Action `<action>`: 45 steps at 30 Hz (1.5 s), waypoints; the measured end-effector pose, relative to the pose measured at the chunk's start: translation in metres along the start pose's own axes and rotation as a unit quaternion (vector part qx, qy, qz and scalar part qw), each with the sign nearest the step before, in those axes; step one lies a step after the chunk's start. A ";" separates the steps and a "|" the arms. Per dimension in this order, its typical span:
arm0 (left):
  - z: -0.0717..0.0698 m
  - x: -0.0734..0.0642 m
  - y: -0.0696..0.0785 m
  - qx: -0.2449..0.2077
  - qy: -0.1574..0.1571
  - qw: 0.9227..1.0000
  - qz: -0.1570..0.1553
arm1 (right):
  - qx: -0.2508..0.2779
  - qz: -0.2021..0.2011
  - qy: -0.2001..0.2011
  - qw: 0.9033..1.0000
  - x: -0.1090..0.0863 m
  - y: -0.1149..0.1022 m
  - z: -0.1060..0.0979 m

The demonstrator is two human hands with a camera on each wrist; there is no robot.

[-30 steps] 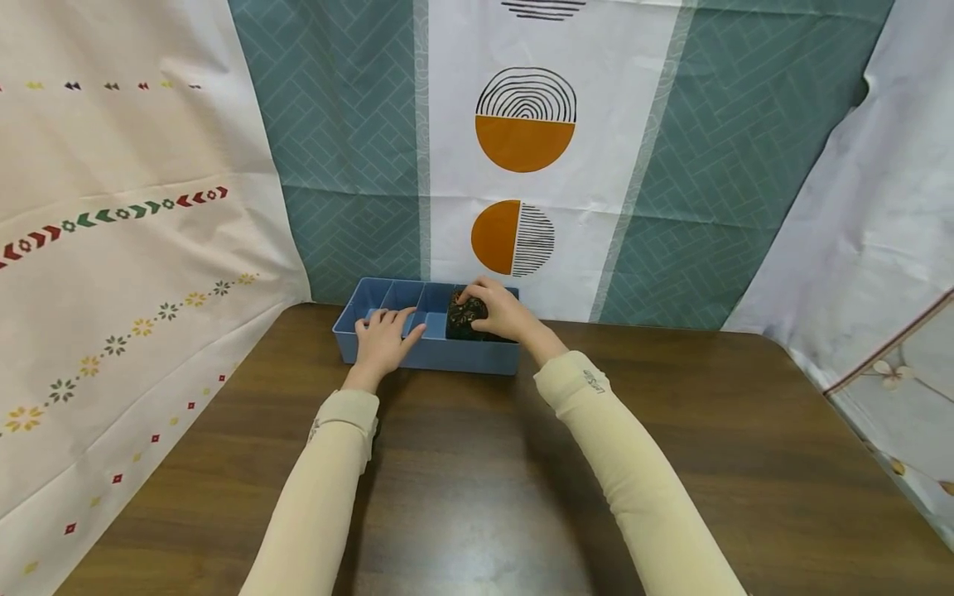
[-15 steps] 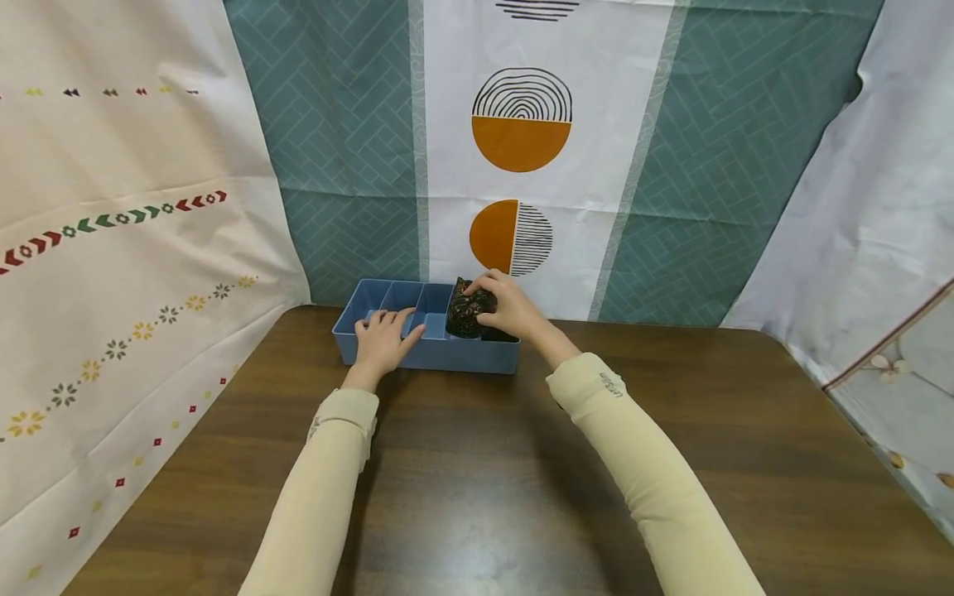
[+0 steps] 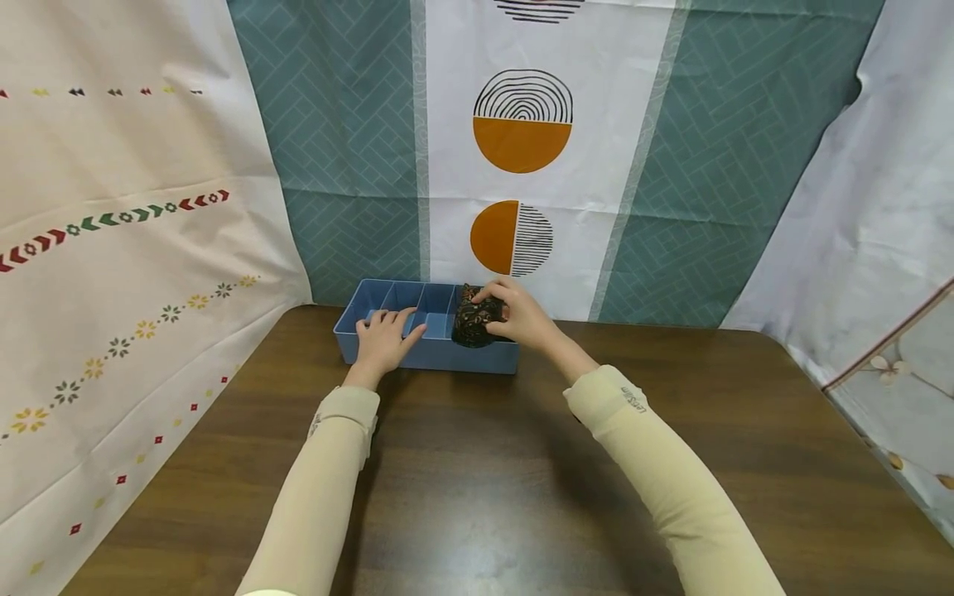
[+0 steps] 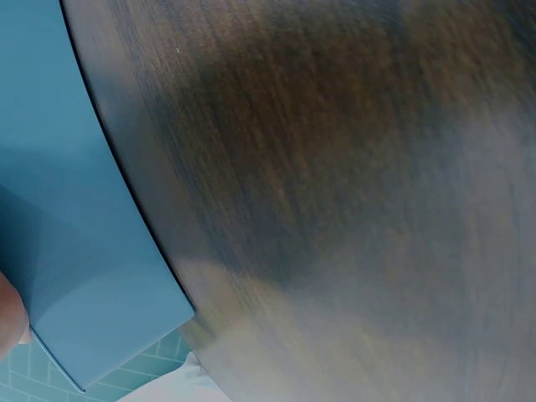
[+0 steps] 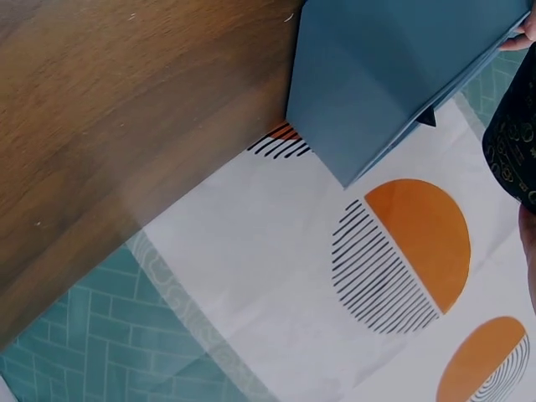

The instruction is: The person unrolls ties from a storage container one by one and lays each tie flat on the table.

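A blue divided box (image 3: 428,356) stands at the back of the table. My left hand (image 3: 382,338) rests at its front rim, fingers spread over the compartments and thumb held apart. My right hand (image 3: 525,316) grips a black bundle with a copper-gold pattern (image 3: 473,319), fingers on top and thumb on the near side. The bundle is at the box's right end and overlaps the front rim in the head view. In the right wrist view, the bundle's rounded dark edge (image 5: 512,151) shows past the box, and a small black corner (image 5: 427,117) pokes over the rim.
Brown wooden tabletop (image 3: 462,472) spreads in front of the box and to both sides. Behind it hangs a teal and white curtain (image 3: 350,165). Pale patterned cloths line the left (image 3: 134,248) and right (image 3: 879,248) sides.
My right hand has lifted the black patterned bundle up in the box's right part and brought it slightly right and toward me. The left hand has stayed in place.
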State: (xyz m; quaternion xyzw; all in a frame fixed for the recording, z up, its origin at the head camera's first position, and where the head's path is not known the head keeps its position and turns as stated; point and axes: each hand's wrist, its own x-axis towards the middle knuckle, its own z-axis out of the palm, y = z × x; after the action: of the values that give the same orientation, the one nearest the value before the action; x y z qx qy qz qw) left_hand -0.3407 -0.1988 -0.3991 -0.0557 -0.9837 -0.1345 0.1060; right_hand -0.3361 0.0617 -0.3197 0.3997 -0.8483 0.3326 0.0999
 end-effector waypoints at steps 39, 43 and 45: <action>0.003 -0.008 0.003 -0.073 0.059 0.996 0.004 | 0.034 0.004 0.042 0.999 -0.073 0.012 -0.005; 0.007 -0.012 0.013 -0.081 0.085 0.993 -0.001 | 0.037 0.010 0.045 0.998 -0.079 0.009 -0.009; 0.008 -0.015 0.017 -0.078 0.088 0.993 0.001 | 0.034 0.012 0.043 0.998 -0.081 0.008 -0.011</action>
State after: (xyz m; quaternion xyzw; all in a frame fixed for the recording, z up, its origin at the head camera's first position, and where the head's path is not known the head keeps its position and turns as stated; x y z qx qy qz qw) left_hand -0.3248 -0.1814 -0.4052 -0.0527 -0.9569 -0.2151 0.1878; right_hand -0.2900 0.1219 -0.3507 0.3783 -0.8361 0.3790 0.1187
